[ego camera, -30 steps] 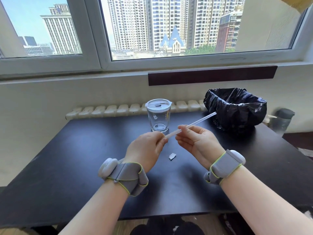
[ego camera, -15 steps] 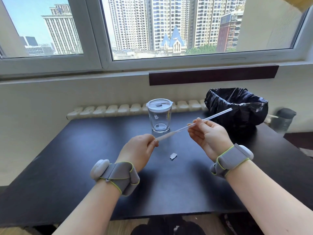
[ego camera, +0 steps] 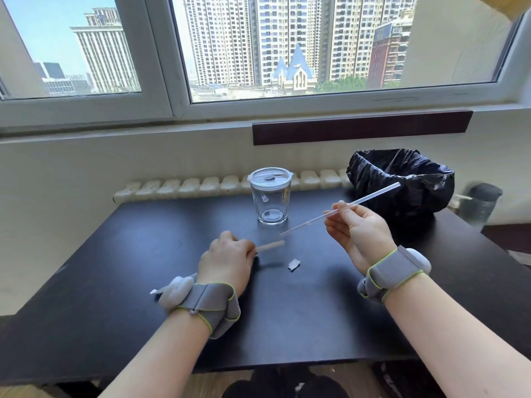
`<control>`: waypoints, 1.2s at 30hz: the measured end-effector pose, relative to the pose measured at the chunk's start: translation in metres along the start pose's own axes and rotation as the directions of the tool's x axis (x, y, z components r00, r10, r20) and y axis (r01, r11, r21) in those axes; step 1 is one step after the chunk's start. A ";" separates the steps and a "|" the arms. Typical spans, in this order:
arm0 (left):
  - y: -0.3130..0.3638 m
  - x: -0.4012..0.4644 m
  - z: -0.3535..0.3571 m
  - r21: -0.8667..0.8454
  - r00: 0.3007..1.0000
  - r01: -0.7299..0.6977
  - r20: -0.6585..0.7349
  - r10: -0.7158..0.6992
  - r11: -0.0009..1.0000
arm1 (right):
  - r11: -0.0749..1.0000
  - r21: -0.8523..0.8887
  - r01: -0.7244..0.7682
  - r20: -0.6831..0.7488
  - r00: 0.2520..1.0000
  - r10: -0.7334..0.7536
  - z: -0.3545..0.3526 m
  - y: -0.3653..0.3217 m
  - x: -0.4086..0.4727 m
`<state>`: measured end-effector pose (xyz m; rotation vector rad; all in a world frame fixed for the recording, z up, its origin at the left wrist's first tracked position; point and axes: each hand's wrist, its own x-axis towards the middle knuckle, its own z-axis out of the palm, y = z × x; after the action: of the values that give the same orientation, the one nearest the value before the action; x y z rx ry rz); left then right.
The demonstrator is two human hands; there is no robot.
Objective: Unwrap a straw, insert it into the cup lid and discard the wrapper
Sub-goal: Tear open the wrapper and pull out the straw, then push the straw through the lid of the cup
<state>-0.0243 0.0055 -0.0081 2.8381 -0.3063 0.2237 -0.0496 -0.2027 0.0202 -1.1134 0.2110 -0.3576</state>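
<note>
My right hand (ego camera: 357,229) pinches a clear straw (ego camera: 373,195) near its middle, tilted up toward the right, its lower tip free in the air. My left hand (ego camera: 227,261) grips the long paper wrapper (ego camera: 270,246), which sticks out of the fist toward the right and also trails behind my wrist. Wrapper and straw are apart, with a small gap between their ends. A clear glass cup (ego camera: 270,201) with a lid (ego camera: 270,177) stands upright behind both hands. A small torn scrap of wrapper (ego camera: 293,264) lies on the black table (ego camera: 115,277).
A bin lined with a black bag (ego camera: 402,179) stands at the table's back right, just behind the straw's upper end. A white radiator (ego camera: 186,186) runs along the table's far edge under the window. A dark object (ego camera: 478,203) stands beyond the right edge.
The hands have pulled apart: my left hand drew the wrapper down and left, my right hand took the straw right, and the straw has come fully out of the wrapper.
</note>
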 end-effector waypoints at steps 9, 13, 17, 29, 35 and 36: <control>0.011 0.009 0.013 -0.008 0.994 -0.105 0.012 0.105 0.994 | 0.998 -0.044 -0.051 0.073 0.996 0.054 0.011 0.006 -0.008; 0.011 0.009 0.005 -0.448 0.981 -0.154 -0.173 0.083 0.880 | 0.997 -0.064 -0.051 0.084 0.995 0.056 0.012 0.003 -0.011; 0.024 0.001 -0.015 -0.774 0.995 -0.096 -0.079 0.056 0.626 | 0.995 -0.074 -0.070 0.096 0.992 0.077 0.016 0.006 -0.012; 0.017 -0.015 -0.034 -0.452 0.964 -0.204 -0.249 0.097 0.868 | 0.927 -0.373 -0.036 0.070 0.995 0.067 0.025 0.001 -0.028; 0.011 -0.020 -0.038 -0.256 0.965 -0.206 -0.213 0.153 0.944 | 0.277 -0.867 0.415 0.306 0.880 -0.364 0.020 0.004 -0.030; 0.011 -0.022 -0.039 -0.248 0.965 -0.211 -0.208 0.161 0.946 | 0.180 -0.887 0.426 0.350 0.873 -0.338 0.021 0.004 -0.031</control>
<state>-0.0526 0.0108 0.0274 2.4991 -0.5241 0.4471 -0.0709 -0.1718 0.0251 -2.4623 0.0385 -0.6873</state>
